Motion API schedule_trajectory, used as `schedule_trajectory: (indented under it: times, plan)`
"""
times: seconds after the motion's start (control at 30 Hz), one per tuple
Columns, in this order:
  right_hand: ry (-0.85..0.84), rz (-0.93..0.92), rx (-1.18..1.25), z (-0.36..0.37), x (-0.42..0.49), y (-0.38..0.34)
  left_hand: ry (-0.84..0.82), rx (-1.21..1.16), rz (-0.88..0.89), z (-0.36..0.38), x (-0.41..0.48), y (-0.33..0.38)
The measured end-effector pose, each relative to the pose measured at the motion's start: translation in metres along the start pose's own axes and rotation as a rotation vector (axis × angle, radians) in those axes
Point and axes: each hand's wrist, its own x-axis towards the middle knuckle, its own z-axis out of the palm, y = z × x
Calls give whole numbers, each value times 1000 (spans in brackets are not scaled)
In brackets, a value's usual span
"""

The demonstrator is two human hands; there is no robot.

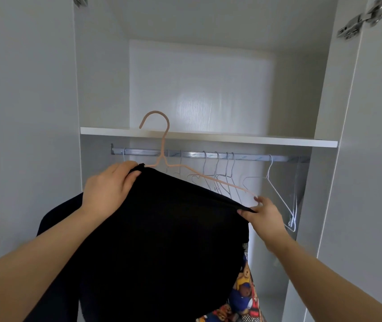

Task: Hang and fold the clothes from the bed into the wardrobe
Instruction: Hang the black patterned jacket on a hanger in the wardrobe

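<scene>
Head view: both bare arms reach forward into an open white wardrobe (101,89). The left hand (108,189) grips the upper edge of a black fabric garment (162,240), its fingers (129,169) curled over the cloth and clamped on it. Just right of those fingers starts the neck of a peach-coloured thin wire hanger (164,145). Its hook rises well above them, seen against the front edge of a white shelf board (231,138), and is not over the rail.

The right hand (264,217) pinches the garment's far upper corner, thumb and fingers (258,199) closed together on the cloth. The hanger's bare right arm slopes down to these fingertips; whether they also grip its end I cannot tell. Between the two sets of fingers the garment's top edge is stretched taut. The rest of it hangs below both hands, covering the left part of the hanger and draping behind the left forearm.

Beyond and above the fingers, under the shelf, runs a silver metal rail (208,155). Several empty white wire hangers (222,177) hang from it, most of them between the two hands, one above the right fingers. Below the right wrist, beside the garment's lower edge, shows a bright printed cloth (243,296) with cartoon bears. High up to the right, far above the fingers, a metal hinge (359,19) sits on the open door
</scene>
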Motion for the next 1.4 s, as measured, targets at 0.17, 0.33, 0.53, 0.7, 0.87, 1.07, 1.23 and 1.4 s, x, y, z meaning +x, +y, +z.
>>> schedule_trajectory:
  times: [0.17, 0.33, 0.53, 0.7, 0.87, 1.07, 1.23, 1.4]
  plan:
    - [40, -13, -57, -6, 2, 1, -76, -70, -141, 8, 14, 15]
    - [-37, -166, -190, -26, 3, 7, -123, -80, -28, 3, 21, 16]
    - [-183, -419, -457, -39, 4, 4, -281, -153, -12, 5, 23, -3]
    - [-222, -754, -798, -34, 4, -12, -421, -160, 72, 8, 22, 0]
    - [-165, -889, -584, 2, -10, -41, -305, -194, 88, 17, 11, 30]
    - [12, -792, -338, 14, -8, -45, -284, -368, -3, 18, 9, 40]
    - [86, -331, -420, 7, -5, -36, -283, -472, -27, 14, 8, 40]
    - [-18, -369, -440, 33, -21, -43, -348, -485, 105, 25, 1, 65]
